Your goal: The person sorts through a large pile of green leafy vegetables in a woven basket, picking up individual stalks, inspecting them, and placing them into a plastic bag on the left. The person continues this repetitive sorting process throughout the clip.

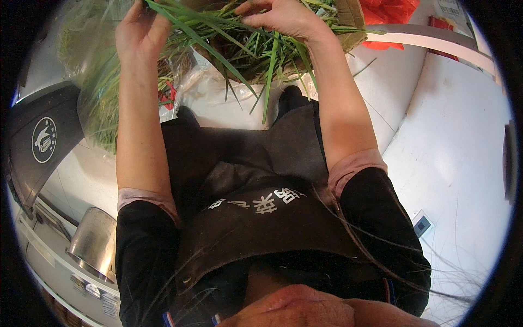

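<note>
Long green leafy stalks, like Chinese chives or scallion leaves (229, 61), lie in a loose heap at the top of the head view. My left hand (143, 30) is at the top left with its fingers closed around the end of some long leaves, which trail down to the right. Over the right side of the heap is my right hand (278, 18), its thumb and fingers bent and apart; whether a thin stalk lies between them I cannot tell. A clear plastic bag (98, 94) filled with green stalks stands beside my left forearm.
A cardboard box (351, 20) and a red plastic bag (388, 12) are at the upper right. At the left are a dark bin (61, 106) bearing a white emblem and a steel pot (96, 241). A white wall (453, 143) rises on the right. A red strip (169, 96) lies near the heap.
</note>
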Action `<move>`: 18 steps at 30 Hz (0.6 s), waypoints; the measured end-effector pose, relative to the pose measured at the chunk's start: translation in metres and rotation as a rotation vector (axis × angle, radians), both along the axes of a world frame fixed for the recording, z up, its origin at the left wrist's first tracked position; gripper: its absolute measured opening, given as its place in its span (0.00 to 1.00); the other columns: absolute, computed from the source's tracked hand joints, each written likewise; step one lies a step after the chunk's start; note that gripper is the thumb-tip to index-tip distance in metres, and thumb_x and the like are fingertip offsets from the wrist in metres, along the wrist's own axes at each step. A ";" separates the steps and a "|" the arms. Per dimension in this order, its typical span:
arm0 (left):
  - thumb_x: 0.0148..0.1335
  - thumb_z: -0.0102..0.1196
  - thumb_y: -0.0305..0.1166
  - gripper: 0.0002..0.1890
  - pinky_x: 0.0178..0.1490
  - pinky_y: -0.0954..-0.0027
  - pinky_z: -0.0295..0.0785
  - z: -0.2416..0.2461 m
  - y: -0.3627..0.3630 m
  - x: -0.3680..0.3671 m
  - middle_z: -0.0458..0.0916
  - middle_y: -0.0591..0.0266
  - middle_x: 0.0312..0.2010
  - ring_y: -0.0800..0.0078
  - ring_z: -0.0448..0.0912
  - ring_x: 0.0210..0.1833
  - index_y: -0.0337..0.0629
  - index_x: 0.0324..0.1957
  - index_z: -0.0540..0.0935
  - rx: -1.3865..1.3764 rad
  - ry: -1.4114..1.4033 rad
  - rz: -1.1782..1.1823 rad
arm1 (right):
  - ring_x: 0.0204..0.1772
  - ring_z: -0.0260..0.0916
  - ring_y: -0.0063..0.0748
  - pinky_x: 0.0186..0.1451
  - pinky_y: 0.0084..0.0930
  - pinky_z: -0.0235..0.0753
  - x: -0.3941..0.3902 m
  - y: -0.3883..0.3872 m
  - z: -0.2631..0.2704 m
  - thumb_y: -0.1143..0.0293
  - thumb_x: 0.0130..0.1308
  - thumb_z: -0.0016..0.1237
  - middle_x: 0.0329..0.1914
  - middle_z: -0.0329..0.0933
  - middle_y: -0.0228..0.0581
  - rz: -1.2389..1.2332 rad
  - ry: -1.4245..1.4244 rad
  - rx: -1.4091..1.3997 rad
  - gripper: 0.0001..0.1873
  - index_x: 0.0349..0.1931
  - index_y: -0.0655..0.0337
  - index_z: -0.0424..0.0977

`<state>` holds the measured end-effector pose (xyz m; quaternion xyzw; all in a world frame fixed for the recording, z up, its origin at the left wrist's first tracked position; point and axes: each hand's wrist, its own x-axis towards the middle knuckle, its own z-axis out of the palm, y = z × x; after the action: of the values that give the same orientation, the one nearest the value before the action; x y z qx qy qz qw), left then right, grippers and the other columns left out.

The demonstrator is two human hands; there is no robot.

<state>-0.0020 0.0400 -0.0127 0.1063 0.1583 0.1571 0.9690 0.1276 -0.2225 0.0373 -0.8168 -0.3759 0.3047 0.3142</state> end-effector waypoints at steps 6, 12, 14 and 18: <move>0.67 0.54 0.26 0.08 0.49 0.58 0.79 -0.003 -0.001 0.001 0.82 0.48 0.37 0.57 0.80 0.40 0.32 0.42 0.81 -0.009 0.026 -0.053 | 0.55 0.82 0.41 0.59 0.37 0.78 -0.022 0.015 -0.001 0.62 0.63 0.58 0.52 0.86 0.44 0.159 0.138 0.286 0.21 0.55 0.61 0.83; 0.67 0.54 0.27 0.07 0.48 0.57 0.78 -0.006 -0.003 0.001 0.81 0.48 0.35 0.57 0.79 0.39 0.32 0.40 0.81 -0.054 -0.002 -0.057 | 0.31 0.67 0.12 0.32 0.13 0.68 -0.038 0.028 -0.006 0.60 0.65 0.63 0.39 0.83 0.26 -0.003 0.549 0.083 0.23 0.56 0.62 0.82; 0.67 0.53 0.27 0.07 0.48 0.57 0.78 -0.005 -0.003 0.002 0.81 0.48 0.35 0.57 0.79 0.39 0.32 0.39 0.81 -0.051 -0.006 -0.054 | 0.36 0.71 0.21 0.38 0.22 0.71 -0.037 0.029 0.001 0.61 0.65 0.60 0.41 0.84 0.32 0.004 0.512 -0.003 0.21 0.54 0.62 0.83; 0.67 0.53 0.27 0.07 0.48 0.56 0.78 -0.008 -0.003 0.002 0.82 0.48 0.36 0.56 0.80 0.40 0.32 0.40 0.81 -0.021 0.053 0.011 | 0.47 0.82 0.41 0.50 0.36 0.79 -0.033 0.026 0.023 0.63 0.64 0.53 0.42 0.86 0.44 0.234 0.068 0.063 0.18 0.49 0.65 0.83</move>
<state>0.0001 0.0369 -0.0207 0.0995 0.1859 0.1579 0.9647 0.0949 -0.1962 0.0600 -0.7461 -0.4672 0.3550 0.3148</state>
